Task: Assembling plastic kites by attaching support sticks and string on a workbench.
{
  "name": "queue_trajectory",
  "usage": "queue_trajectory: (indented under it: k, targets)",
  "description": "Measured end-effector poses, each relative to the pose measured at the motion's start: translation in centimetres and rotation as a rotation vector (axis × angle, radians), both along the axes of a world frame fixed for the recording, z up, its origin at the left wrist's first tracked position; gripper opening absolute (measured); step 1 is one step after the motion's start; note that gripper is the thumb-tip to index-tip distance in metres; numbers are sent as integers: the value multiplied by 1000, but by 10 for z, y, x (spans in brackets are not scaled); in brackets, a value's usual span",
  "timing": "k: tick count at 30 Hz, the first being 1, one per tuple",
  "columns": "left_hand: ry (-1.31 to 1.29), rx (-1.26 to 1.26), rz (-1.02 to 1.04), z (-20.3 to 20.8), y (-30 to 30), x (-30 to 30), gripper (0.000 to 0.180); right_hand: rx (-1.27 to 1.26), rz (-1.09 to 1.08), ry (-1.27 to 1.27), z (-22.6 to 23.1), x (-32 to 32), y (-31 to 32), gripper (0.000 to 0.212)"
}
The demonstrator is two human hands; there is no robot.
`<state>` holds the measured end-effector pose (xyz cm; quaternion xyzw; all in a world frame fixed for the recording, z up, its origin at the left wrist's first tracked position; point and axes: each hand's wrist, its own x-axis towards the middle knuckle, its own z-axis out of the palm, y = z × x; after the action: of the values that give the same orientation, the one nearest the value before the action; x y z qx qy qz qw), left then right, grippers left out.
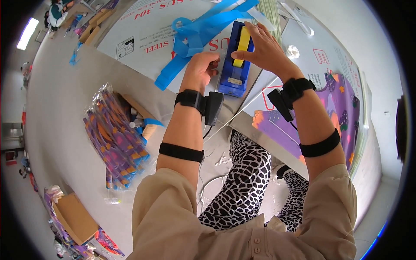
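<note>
A dark blue tape dispenser (234, 81) with a yellow roll of tape (244, 40) sits on the sheet-covered table. Across its far part reaches my right hand (269, 50), the thumb lying on the yellow tape and the fingertips bent over the far end. Just left of the dispenser, my left hand (202, 70) is closed with its fingers curled inward. Whatever it may hold is hidden. Beyond that hand lie loops of bright blue ribbon (187, 45), flat and tangled, running diagonally across the printed sheet (143, 32).
Purple patterned fabric (342, 104) covers the right table part, with a thin white rod (247, 106) near its left edge. A bundle of pale sticks (269, 13) lies at the back. Wrapped purple pieces (115, 130) and an open cardboard box (77, 214) are on the left.
</note>
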<state>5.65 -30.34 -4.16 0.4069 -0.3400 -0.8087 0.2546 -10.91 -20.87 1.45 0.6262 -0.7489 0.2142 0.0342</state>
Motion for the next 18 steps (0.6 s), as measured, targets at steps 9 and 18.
queue_trajectory:
  k: [9,18]
  targets:
    - [-157,-23,-117,8,1,-21,18,-24,6,55,0,-2,0,95]
    - [-335,-338,158,4,15,1,13,60,-7,92,3,0,-3,103]
